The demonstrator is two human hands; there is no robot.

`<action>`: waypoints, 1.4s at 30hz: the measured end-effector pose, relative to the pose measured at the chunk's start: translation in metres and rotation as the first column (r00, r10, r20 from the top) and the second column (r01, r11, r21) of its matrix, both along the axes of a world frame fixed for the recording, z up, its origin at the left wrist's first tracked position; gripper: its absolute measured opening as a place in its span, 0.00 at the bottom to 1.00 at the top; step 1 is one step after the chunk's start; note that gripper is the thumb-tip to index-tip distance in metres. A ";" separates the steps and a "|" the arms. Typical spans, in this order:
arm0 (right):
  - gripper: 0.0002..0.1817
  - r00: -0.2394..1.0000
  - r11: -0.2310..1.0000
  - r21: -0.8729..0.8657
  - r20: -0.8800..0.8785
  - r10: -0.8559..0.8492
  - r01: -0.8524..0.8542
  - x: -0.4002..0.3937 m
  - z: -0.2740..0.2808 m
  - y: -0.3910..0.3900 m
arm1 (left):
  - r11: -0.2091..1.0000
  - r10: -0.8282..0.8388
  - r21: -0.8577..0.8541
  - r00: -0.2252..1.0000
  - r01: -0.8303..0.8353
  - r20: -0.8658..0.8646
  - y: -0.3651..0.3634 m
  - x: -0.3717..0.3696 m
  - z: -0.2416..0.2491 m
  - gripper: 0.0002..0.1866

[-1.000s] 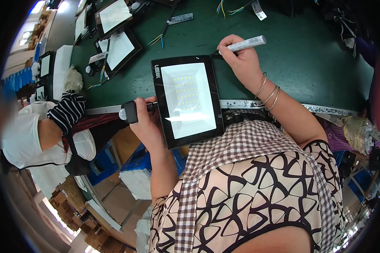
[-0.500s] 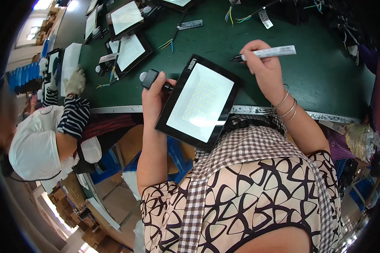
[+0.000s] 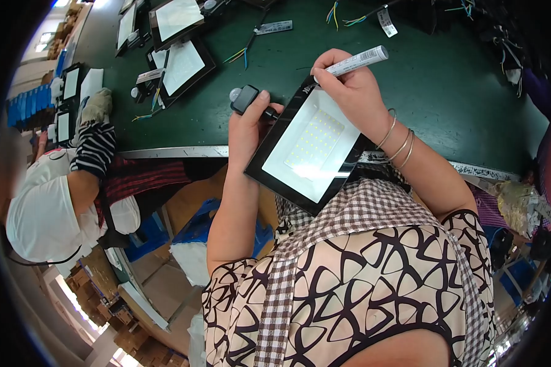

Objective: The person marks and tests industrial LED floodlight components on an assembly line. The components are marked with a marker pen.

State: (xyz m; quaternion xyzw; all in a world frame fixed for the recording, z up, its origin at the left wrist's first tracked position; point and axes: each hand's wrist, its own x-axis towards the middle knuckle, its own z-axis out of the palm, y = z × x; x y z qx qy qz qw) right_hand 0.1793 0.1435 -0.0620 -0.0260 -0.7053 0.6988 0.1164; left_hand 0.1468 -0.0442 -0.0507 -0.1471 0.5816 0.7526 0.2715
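Observation:
A black-framed LED floodlight (image 3: 315, 144) with yellow dots behind its glass is tilted over the near edge of the green table. My left hand (image 3: 251, 125) grips it at its left side, with the thumb on the small black sensor (image 3: 245, 99) that has a white dome. In my right hand (image 3: 352, 88) is a white marker pen (image 3: 364, 58), pinched between the fingers. The pen's tip end is at the floodlight's top corner, beside the small white lettering; whether it touches cannot be made out.
More floodlights (image 3: 180, 67) lie at the table's (image 3: 288, 67) upper left. Cables with labels (image 3: 275, 27) and bare coloured wires are along the far side. A co-worker (image 3: 55, 208) with gloves is at the left. A clear plastic bag (image 3: 520, 205) is at the right edge.
My right hand has moved left with the pen, up to the floodlight's top corner. The floodlight and my left hand have shifted right and slightly up. The co-worker's glove has moved left.

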 end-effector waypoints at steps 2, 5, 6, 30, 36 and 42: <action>0.06 1.000 1.000 0.002 -0.005 0.003 -0.003 -0.001 0.001 -0.003 | 1.000 0.012 0.008 1.000 -0.012 -0.007 0.002 0.000 0.000 0.12; 0.06 1.000 0.999 0.043 0.002 0.015 -0.015 -0.001 0.000 -0.004 | 1.000 0.001 0.007 1.000 -0.001 -0.013 0.001 -0.001 -0.001 0.12; 0.06 1.000 0.998 0.062 0.006 0.021 -0.021 -0.001 0.000 -0.004 | 1.000 -0.007 0.002 1.000 0.007 -0.015 0.000 -0.001 -0.002 0.12; 0.05 0.988 0.985 0.090 0.028 -0.149 0.146 -0.009 -0.007 0.011 | 0.999 0.036 -0.001 0.999 -0.037 -0.031 0.003 0.002 -0.003 0.12; 0.04 0.975 0.967 0.141 0.039 -0.219 0.212 -0.010 -0.002 0.017 | 0.999 0.054 0.007 0.998 -0.053 -0.016 0.005 0.003 0.001 0.12; 0.08 0.984 0.981 0.079 0.004 -0.181 0.180 -0.009 0.000 0.017 | 0.999 0.041 0.027 0.999 -0.040 -0.012 0.004 0.003 -0.001 0.12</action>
